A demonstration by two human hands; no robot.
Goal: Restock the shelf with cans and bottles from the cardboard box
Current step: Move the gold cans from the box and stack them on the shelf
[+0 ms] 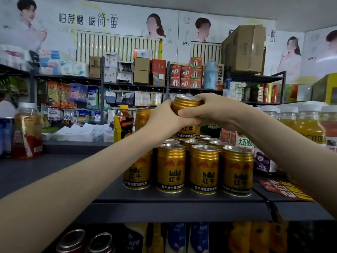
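- Above the back rows of cans, near the middle of the dark grey top shelf [173, 199], the left hand [162, 117] and the right hand [217, 112] both grip one short gold metal drink can [186, 105]; the fingers of each curl round its waist from opposite sides, the right hand's lying across the front; the silver lid and the lower label show clear of them.
- The can is upright with its base at the level of the lids beneath; whether it rests on them or hangs just above I cannot tell; the two-handed hold looks meant to keep it level while it is seated as a second tier, since a base set on rims would tip easily.
- Its label reads "红牛", with the band "红牛维生素功能饮料" at the foot.
- Below, the standing gold cans [204, 168] are packed side by side in rows, four along the front edge, labels turned outward, probably for shoppers; each shows red bulls, "RedBull" and "红牛".
- Just left of them stands a dark-drink plastic bottle with a yellow cap [123, 123]; toward the right end stand white-capped bottles of orange juice [308, 125].
- Between the cans and the juice are a white carton with green "大五" lettering [244, 143] and a purple carton marked "NFC" [262, 161]; a red tag with yellow characters [284, 189] lies at the front right edge.
- The cardboard box being emptied is out of view; the wall poster [87, 21] reads "怕蔗糖 喝简醇".
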